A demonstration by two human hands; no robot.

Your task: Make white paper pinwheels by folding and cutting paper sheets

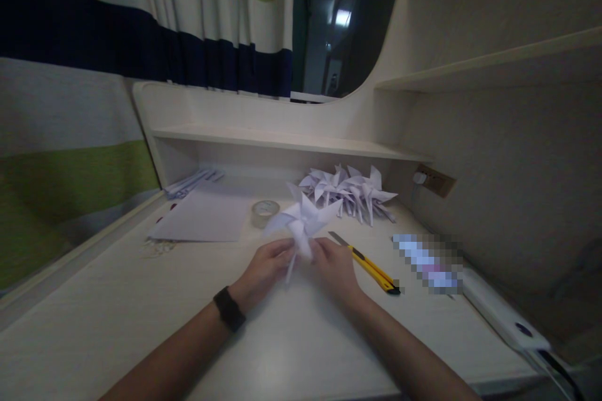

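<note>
Head view: left hand (264,265) and right hand (333,265) pinched on a white paper pinwheel (303,219), held above the desk (141,301). Beside the right hand, a yellow knife (371,266). Behind, tape roll (264,212), paper sheets (204,218), more pinwheels (350,191).
</note>
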